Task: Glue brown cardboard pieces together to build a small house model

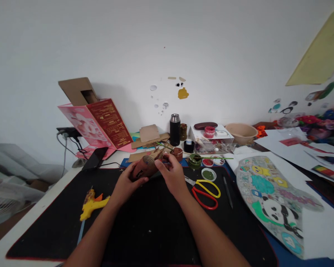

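Observation:
My left hand (128,183) is wrapped round a reddish-brown cardboard tube (146,167), with dark marks on its side and a ridged round end. It is held tilted above the black mat (153,230). My right hand (174,174) is closed at the tube's right end, thumb and fingers together around something small and brown that I cannot make out. Just right of that hand, scissors (203,191) with yellow and red handles lie on the mat. A yellow glue gun (91,204) rests to the left of my left forearm.
Behind my hands stand a jar of green paint (195,161), a jar of brown paint (177,154) and a black flask (175,130). A dark pen (227,192) lies right of the scissors. Farther right is a panda drawing (267,204). A pink folder (97,126) stands back left.

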Demonstrator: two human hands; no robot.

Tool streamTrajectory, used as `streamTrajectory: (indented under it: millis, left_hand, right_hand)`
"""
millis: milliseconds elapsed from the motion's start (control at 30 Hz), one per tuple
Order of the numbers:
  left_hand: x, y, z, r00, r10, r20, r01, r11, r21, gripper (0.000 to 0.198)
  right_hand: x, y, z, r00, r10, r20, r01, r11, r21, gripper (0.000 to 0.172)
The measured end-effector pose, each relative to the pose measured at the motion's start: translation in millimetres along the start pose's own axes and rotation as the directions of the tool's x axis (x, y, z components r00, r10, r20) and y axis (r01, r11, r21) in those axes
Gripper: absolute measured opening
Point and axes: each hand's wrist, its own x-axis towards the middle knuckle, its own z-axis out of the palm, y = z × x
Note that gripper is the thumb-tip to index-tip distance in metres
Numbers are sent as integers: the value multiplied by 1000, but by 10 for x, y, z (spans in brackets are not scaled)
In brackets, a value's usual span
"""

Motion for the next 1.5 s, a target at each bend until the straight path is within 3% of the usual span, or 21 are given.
streamTrajectory:
  millis: [400, 1500]
  left_hand:
    - [1, -18, 0, 1000, -4, 5, 4, 1000, 7, 80]
    - [-6, -50, 19, 1000, -2, -20, 2, 999, 33, 75]
  right_hand:
    - [-4, 40, 8, 1000, 3, 15, -4, 1000, 22, 41]
    - [12, 2, 6, 998, 49, 40, -52, 997, 54, 31]
